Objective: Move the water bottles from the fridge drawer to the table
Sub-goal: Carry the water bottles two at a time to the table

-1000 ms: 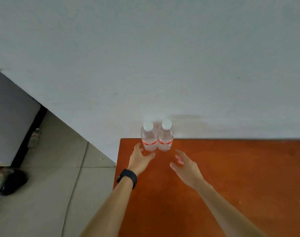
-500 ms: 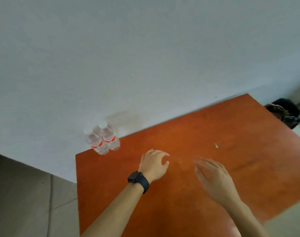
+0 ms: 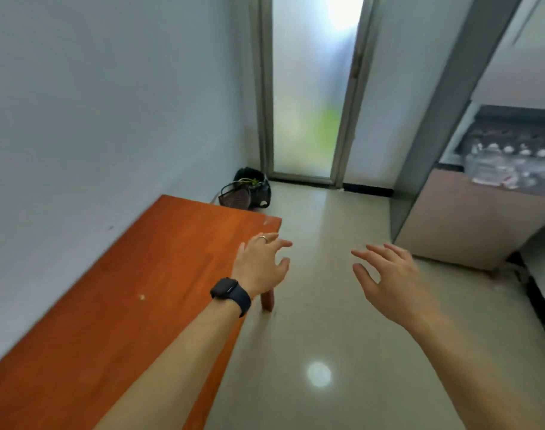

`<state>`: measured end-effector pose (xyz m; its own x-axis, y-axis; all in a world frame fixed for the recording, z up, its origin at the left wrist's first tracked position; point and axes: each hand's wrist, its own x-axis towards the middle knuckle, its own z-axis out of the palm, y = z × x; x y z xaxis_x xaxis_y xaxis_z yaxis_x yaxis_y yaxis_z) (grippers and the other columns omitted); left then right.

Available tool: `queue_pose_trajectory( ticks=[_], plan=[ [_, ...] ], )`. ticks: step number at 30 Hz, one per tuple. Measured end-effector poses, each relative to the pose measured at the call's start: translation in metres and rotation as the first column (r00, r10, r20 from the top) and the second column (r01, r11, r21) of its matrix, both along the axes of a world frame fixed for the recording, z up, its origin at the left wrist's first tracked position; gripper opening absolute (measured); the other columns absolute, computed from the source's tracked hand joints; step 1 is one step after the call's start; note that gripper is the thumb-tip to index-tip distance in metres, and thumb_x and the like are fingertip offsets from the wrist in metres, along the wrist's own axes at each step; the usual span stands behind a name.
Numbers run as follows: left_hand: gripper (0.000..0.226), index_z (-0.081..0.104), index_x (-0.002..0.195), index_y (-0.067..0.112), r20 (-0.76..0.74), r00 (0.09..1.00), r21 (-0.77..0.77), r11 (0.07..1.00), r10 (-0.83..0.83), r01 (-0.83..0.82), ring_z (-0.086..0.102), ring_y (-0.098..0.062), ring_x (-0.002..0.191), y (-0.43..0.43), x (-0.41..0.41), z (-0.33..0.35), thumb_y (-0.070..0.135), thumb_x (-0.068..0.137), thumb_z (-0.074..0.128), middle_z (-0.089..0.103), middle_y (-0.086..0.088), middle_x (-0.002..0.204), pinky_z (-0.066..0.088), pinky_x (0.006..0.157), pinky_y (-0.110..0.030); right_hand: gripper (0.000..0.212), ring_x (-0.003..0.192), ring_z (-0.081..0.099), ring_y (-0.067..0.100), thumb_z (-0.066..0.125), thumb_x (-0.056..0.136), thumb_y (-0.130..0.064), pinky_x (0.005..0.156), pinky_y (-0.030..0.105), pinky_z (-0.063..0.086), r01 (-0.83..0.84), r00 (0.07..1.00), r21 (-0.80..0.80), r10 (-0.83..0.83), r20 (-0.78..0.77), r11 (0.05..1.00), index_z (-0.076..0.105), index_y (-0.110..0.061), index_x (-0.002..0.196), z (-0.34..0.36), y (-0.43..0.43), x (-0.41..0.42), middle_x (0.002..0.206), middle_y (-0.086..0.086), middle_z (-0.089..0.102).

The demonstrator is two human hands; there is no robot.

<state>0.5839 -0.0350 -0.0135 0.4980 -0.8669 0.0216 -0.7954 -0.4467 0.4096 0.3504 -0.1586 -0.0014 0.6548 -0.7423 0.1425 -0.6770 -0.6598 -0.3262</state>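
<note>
The orange wooden table (image 3: 116,305) runs along the wall at the left. The two bottles that stood on it are out of view. My left hand (image 3: 260,263), with a black watch and a ring, hovers over the table's right edge, fingers spread and holding nothing. Over the floor, my right hand (image 3: 389,283) is held out empty with its fingers apart. At the right stands the fridge, and its pulled-out drawer (image 3: 479,221) holds several blurred water bottles (image 3: 513,169) with white caps.
Pale tiled floor (image 3: 320,352) lies between the table and the fridge. A dark basket with a black bag (image 3: 247,190) sits in the far corner by a frosted glass door (image 3: 308,88). One table leg (image 3: 267,301) shows below my left hand.
The view has swung right, away from the two bottles on the table's left end, towards the door and the fridge. Both hands stayed empty and now reach forward over the floor.
</note>
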Motion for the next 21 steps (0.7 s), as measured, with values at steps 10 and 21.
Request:
queue_pose_trajectory(
  ticks=[10,21],
  plan=[
    [0.044,0.052,0.141,0.042,0.122,0.948,-0.139,0.941,-0.293,0.308,0.038,-0.017,0.139,-0.208,-0.138,0.052,0.043,0.097,0.054,0.046,0.008,0.151,0.033,0.116,-0.041,0.037,0.137,0.04,0.023,0.058,0.096,-0.04,0.117,0.035,0.028,0.293,0.943,-0.01,-0.287,0.165,0.956,0.062,-0.034,0.132,0.03,-0.153,-0.183,0.141,-0.006,0.056],
    [0.043,0.052,0.14,0.041,0.086,0.875,-0.161,0.86,-0.476,0.484,0.039,-0.017,0.138,-0.442,-0.206,0.047,0.04,0.097,0.054,0.046,0.009,0.149,0.034,0.114,-0.039,0.041,0.137,0.042,0.019,0.06,0.094,-0.042,0.116,0.039,0.033,0.425,0.882,0.01,-0.417,0.219,0.905,0.059,-0.036,0.134,0.024,-0.328,-0.255,0.141,-0.009,0.055]
  ],
)
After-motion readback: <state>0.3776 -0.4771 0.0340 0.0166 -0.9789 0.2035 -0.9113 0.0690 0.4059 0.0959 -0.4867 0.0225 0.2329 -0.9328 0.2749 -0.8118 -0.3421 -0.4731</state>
